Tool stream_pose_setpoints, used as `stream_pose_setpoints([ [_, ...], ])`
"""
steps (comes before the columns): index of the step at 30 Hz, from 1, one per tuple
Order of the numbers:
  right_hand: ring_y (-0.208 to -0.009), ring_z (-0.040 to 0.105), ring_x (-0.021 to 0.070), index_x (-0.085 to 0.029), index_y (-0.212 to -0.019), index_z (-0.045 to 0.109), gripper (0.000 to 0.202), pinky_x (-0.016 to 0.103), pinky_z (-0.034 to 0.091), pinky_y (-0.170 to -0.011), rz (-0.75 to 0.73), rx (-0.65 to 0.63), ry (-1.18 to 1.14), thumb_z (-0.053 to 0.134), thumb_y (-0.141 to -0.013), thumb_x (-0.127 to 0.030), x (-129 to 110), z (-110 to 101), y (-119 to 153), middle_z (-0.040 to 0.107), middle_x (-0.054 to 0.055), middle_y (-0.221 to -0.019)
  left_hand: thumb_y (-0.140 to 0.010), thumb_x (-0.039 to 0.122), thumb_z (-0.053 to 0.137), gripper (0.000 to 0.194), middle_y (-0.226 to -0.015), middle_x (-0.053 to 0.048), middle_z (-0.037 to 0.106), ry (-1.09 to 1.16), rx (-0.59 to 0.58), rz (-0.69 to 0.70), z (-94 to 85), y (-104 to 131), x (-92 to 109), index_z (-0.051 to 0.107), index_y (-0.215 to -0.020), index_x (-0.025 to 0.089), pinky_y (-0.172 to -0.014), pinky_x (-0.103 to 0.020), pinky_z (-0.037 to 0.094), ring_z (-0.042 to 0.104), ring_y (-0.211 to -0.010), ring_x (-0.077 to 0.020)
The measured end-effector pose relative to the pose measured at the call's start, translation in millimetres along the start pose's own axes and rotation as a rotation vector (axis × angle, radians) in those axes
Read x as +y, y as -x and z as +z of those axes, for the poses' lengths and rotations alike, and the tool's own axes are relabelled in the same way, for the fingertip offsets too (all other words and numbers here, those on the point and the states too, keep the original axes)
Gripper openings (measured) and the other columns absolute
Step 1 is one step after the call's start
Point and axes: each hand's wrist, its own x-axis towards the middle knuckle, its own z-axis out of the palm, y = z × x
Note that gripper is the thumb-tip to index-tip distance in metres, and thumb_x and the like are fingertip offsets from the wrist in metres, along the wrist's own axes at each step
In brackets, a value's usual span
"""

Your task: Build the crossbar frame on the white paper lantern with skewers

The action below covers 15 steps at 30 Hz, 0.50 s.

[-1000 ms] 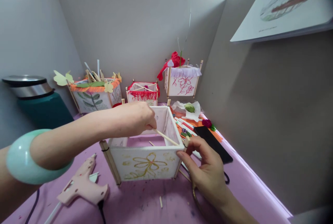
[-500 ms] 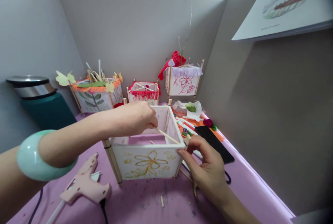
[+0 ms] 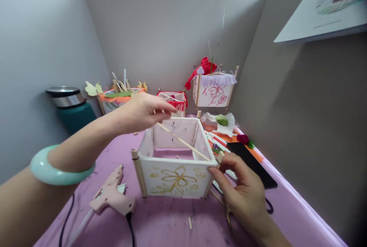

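The white box (image 3: 177, 180) with the yellow flower stands upright on the lilac counter (image 3: 160, 224), right in front of the person, its open top showing the counter through the bottom. A thin wooden stick (image 3: 183, 142) slants across that opening, its lower end at the near right corner, its upper end just under the left hand (image 3: 146, 111). That hand hovers palm down over the far left part of the box, wrist a little arched, fingers reaching forward and only slightly parted; I can't tell whether they touch the stick. The forearm comes in low from the left, a pale green bangle (image 3: 60, 168) around it.

The right hand (image 3: 246, 189) reaches up from below and pinches the near right corner, thumb flat against the front, the other fingers curled behind the corner post (image 3: 220, 157).

A pink glue gun (image 3: 113, 193) lies left of the box, a black slab (image 3: 252, 163) beyond the right hand. Farther back I see a teal bottle (image 3: 76, 115), a red-fringed box (image 3: 179, 107) and a lilac-fringed box (image 3: 215, 96) near the grey partition (image 3: 166, 33).
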Motion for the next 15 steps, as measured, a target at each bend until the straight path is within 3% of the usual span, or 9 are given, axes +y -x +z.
stream_pose_setpoints([
  [3,-0.065,0.054,0.0133,-0.021,-0.085,0.054,0.007,0.025,0.045,-0.061,-0.007,0.009,0.013,0.061,-0.084,-0.022,2.9,2.1,1.5,0.056,-0.001,-0.074,-0.079,0.034,0.057,0.027,-0.086,-0.005,0.072,0.157,0.424,-0.396,-0.8,17.2,-26.6,0.071,-0.095,0.018,-0.06,-0.024,0.048,0.06,-0.063,-0.0127],
  [5,-0.064,0.054,0.0131,-0.021,-0.086,0.054,0.007,0.025,0.045,-0.061,-0.018,0.02,0.024,0.061,-0.084,-0.023,4.1,2.9,2.3,0.055,-0.001,-0.072,-0.074,0.036,0.061,0.03,-0.088,-0.005,0.071,0.295,0.539,-0.581,9.6,27.0,-42.3,0.07,-0.097,0.018,-0.055,-0.023,0.048,0.06,-0.062,-0.0128],
  [7,-0.064,0.054,0.013,-0.021,-0.085,0.053,0.007,0.025,0.044,-0.06,-0.031,0.028,0.028,0.06,-0.084,-0.023,4.2,2.6,3.1,0.055,-0.002,-0.072,-0.071,0.037,0.064,0.031,-0.088,-0.006,0.071,0.52,0.489,-0.708,24.5,32.9,-52.5,0.069,-0.094,0.017,-0.054,-0.023,0.048,0.061,-0.063,-0.0135],
  [10,-0.064,0.054,0.0133,-0.021,-0.085,0.054,0.007,0.025,0.044,-0.061,-0.041,0.029,0.03,0.06,-0.084,-0.023,3.3,1.4,4.3,0.056,-0.001,-0.073,-0.07,0.038,0.067,0.028,-0.078,-0.005,0.071,0.793,0.373,-0.784,44.1,34.2,-56.1,0.07,-0.086,0.015,-0.056,-0.023,0.047,0.062,-0.063,-0.0132],
  [15,-0.065,0.054,0.0135,-0.021,-0.084,0.054,0.006,0.025,0.044,-0.061,-0.027,0.038,0.04,0.06,-0.084,-0.023,2.4,2.3,4.3,0.057,-0.001,-0.075,-0.066,0.03,0.071,0.016,-0.065,-0.001,0.069,0.872,0.412,-0.783,53.5,29.9,-48.9,0.071,-0.074,0.017,-0.056,-0.022,0.045,0.058,-0.057,-0.0106],
])
